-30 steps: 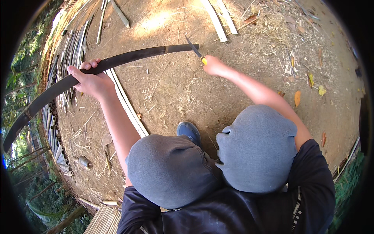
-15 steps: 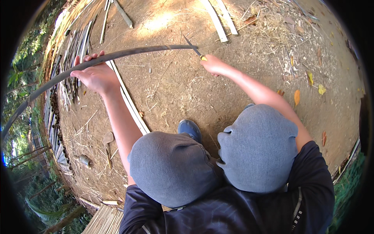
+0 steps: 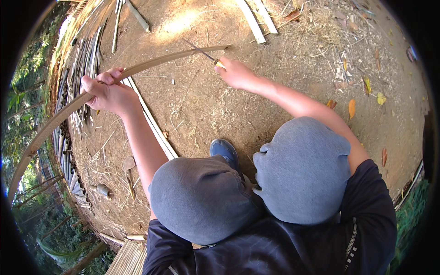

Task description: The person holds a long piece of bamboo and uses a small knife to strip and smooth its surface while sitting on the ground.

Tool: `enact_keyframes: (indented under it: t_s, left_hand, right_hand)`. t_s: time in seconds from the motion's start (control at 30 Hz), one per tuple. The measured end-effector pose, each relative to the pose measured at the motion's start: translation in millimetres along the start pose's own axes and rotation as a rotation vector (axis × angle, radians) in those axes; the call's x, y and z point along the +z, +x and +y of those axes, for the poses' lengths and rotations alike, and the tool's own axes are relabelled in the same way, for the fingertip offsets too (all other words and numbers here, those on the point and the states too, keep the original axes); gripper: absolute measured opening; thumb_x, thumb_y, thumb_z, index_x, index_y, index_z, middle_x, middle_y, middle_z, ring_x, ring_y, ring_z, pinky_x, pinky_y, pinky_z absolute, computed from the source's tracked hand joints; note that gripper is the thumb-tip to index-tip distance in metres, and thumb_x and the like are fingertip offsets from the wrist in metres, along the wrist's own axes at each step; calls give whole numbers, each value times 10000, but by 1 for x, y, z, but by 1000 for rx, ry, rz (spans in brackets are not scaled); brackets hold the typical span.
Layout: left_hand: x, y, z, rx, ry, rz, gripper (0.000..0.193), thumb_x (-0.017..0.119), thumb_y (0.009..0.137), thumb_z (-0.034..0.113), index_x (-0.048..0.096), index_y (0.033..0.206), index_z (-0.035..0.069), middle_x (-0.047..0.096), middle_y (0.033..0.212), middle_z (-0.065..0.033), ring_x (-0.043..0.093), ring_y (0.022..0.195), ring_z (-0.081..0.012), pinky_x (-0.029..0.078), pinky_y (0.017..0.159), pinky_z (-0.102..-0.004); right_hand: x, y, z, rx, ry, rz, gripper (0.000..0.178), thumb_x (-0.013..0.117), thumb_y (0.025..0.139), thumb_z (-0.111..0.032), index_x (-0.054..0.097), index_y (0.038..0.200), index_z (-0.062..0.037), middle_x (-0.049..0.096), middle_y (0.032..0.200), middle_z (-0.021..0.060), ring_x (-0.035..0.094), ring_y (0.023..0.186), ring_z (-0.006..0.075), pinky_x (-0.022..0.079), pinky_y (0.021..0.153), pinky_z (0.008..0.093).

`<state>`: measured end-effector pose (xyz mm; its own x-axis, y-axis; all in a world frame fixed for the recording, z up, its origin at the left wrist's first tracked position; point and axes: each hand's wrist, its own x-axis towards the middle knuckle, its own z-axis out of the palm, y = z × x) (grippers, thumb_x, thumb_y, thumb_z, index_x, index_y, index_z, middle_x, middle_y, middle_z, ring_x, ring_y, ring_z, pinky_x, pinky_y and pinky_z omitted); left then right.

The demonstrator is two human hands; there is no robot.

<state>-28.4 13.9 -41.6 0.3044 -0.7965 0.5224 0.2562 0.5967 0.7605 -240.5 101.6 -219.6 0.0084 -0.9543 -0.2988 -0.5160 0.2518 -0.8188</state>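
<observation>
A long, curved bamboo strip (image 3: 158,62) arches from the left rim of the view toward the middle, its pale tan face showing. My left hand (image 3: 112,95) is closed around it partway along, thumb and fingers wrapped over it. In my right hand (image 3: 237,74), closed around its yellow handle, is a knife (image 3: 203,52). The thin dark blade points up and left and crosses the strip near its far end. Whether the edge touches the strip, I cannot tell.
Pale split bamboo strips (image 3: 153,120) lie on the dirt ground (image 3: 206,101), with more at the top. Several dark strips are piled at the left (image 3: 87,59). A small cylindrical piece (image 3: 103,190) lies beside my left forearm. Dry leaves (image 3: 352,108) and shavings are scattered at right.
The bamboo strip has turned from its dark face to its pale face. My left fingers have closed round it. My right hand and the knife have moved left and slightly up.
</observation>
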Motion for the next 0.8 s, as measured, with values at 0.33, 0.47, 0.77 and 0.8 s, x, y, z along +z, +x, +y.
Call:
enact_keyframes:
  t_s: [0.33,0.47,0.77,0.8]
  left_hand:
    - [-20,16,-15,-26,9,179,307,536,959,172,358,714,121,380,535,-9,439,467,-141,525,542,-349]
    - [-21,18,-17,-32,11,178,294,534,958,175,358,728,124,358,535,-1,426,471,-141,522,540,-352]
    - [-21,15,-9,-72,-53,73,351,555,966,168,339,694,123,389,525,1,425,465,-130,521,531,-354]
    - [-15,11,-3,-87,-75,73,355,527,979,154,336,682,121,403,510,3,420,450,-130,519,528,-357]
  right_hand:
    - [-12,-2,-43,13,-65,-197,495,397,1009,-85,300,1420,174,554,762,95,429,484,91,337,364,232]
    - [-7,30,-13,209,2,-212,506,429,990,-62,306,1423,168,557,764,91,429,490,82,324,359,217]
    - [-3,20,-35,69,2,-160,389,476,948,-20,449,1286,171,568,771,107,469,511,124,372,396,232]
    - [0,14,-33,67,1,-120,350,491,945,-37,506,1226,170,604,787,140,523,537,162,421,426,266]
